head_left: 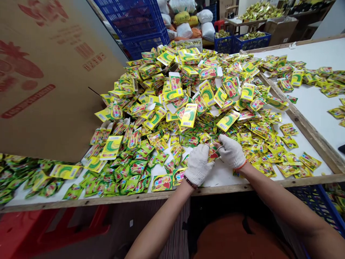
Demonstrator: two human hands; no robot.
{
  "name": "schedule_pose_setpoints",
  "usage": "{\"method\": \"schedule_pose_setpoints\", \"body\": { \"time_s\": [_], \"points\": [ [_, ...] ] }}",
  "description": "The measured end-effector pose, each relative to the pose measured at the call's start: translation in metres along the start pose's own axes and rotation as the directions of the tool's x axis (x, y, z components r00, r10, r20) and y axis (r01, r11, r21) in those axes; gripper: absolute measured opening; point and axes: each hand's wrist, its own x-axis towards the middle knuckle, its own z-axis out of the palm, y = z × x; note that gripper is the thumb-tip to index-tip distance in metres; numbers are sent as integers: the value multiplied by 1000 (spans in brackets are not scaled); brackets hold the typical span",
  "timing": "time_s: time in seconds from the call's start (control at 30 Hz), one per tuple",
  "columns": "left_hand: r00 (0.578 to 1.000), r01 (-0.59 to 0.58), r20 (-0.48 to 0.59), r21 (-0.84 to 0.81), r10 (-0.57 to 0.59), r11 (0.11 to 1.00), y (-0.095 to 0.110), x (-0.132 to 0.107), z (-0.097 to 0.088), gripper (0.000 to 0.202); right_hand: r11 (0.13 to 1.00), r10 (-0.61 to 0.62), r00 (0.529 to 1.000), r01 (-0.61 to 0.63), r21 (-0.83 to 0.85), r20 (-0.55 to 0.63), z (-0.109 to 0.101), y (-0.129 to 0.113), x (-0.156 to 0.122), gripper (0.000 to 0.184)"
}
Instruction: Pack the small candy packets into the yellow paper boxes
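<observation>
Curling around a small printed pack (212, 153) at the near side of the table (223, 175), the left hand (198, 164) holds it just left of the right hand (231, 152), whose bent fingers meet its right end, grip and long axis unclear.

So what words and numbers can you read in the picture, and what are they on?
"NS", maybe: part of the big, upside-down coloured letters on the near box; I can't read the whole name surely.
Yellow boxes: barcodes show, but any numbers are too tiny.
Small packets: colourful lettering, too small.
Big cardboard carton: red print, too blurred.
Back sacks: any marks too small.
</observation>
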Motion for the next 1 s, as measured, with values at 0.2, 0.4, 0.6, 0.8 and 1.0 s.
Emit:
{"method": "schedule_pose_setpoints", "body": {
  "time_s": [0.2,0.4,0.6,0.8,1.0],
  "points": [
    [999,-10,-33,-38,9,999,2,5,-1,49,993,116,993,-117,-15,-37,2,-2,1,20],
    [997,-41,-69,-7,41,999,-9,2,4,45,979,-43,983,6,201,181,-17,12,-10,23],
    [979,-202,-21,-3,202,979,-11,0,-2,63,985,-24,970,-18,174,241,-35,10,-8,10],
    [977,-183,114,12,180,983,-4,-2,-11,63,808,256,883,-418,415,393,-30,-3,-12,15],
    [979,-176,112,19,172,984,-5,-5,-17,64,573,303,727,-656,492,617,-35,-8,-20,29]
  ]
}}
